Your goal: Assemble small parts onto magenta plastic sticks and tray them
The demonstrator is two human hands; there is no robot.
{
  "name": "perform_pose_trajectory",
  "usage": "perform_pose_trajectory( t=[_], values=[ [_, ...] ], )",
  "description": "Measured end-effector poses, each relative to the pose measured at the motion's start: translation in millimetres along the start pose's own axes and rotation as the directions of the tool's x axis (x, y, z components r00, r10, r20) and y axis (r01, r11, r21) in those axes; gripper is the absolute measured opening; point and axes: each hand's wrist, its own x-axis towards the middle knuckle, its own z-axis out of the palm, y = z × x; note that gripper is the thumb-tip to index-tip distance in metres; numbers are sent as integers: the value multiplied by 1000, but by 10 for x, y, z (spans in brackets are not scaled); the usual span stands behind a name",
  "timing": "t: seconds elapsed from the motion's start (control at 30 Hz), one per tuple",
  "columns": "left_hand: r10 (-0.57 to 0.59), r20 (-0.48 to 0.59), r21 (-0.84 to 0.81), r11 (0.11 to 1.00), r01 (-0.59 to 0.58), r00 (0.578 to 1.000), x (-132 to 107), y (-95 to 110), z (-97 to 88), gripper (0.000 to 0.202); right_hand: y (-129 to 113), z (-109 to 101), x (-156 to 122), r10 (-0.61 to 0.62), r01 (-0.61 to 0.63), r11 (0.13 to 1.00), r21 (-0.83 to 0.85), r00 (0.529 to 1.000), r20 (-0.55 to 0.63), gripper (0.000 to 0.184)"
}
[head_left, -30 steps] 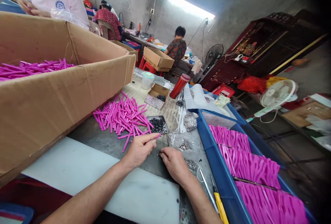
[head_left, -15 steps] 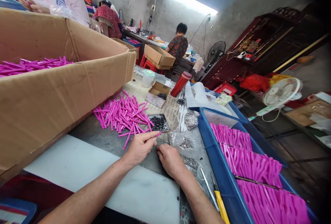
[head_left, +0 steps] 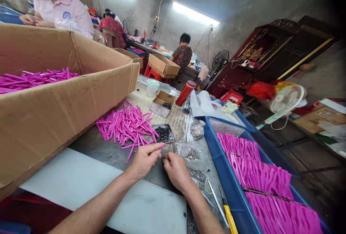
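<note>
My left hand (head_left: 144,160) is closed in a pinch on a slim magenta plastic strip (head_left: 163,145), whose end sticks out past the fingertips. Beside it, a small gap apart, my right hand (head_left: 175,171) has its fingers curled together; whatever they hold is hidden. Behind my left hand lies a loose pile of magenta strips (head_left: 125,124). A small tray (head_left: 173,137) of black pin-like parts (head_left: 163,133) stands just beyond the fingertips. Right of it, a clear plastic bag (head_left: 201,151) lies open around small shiny metal parts (head_left: 191,154).
A big cardboard box (head_left: 67,100) of magenta strips stands left. On the right, a blue crate (head_left: 224,176) holds rows of flat magenta pieces (head_left: 259,172). A yellow-handled tool (head_left: 229,217), a red flask (head_left: 186,93) and a small carton (head_left: 159,109) lie around. Co-workers (head_left: 72,12) sit behind.
The view has tipped up a little, so the scene sits lower and slightly left. Both hands keep nearly the same pose, and the strip stays in my left hand.
</note>
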Motion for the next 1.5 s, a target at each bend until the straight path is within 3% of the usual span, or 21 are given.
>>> perform_pose_trajectory(
  t=[0.07,0.1,0.2,0.3,0.37,0.47,0.63,1.13,1.5],
  values=[
    [-2,2,3,1000,2,1000,1,4,4,34,9,7,9,61,-27,940,339,994,-91,10],
    [-4,4,6,1000,4,1000,0,8,8,34,2,15,13,114,-44,853,520,988,-103,9],
    [-10,10,9,1000,10,1000,-7,22,24,35,-66,46,21,247,-90,450,889,969,-27,12],
    [3,12,5,1000,-3,1000,-16,29,37,35,-169,70,23,260,-69,151,986,965,27,15],
    [41,9,25,999,-41,999,-20,30,42,33,-224,77,26,239,-52,48,997,970,39,15],
    [119,10,98,988,-119,993,-25,33,45,30,-268,78,38,215,-46,-37,998,975,53,15],
    [191,22,176,965,-192,981,-28,54,41,27,-291,80,58,188,-41,-78,996,981,56,15],
    [314,57,299,900,-316,948,-22,26,14,25,-315,119,57,172,-23,-81,996,984,37,17],
    [424,78,366,830,-422,902,-53,41,23,27,-288,213,61,211,80,90,993,973,-98,22]
  ],
)
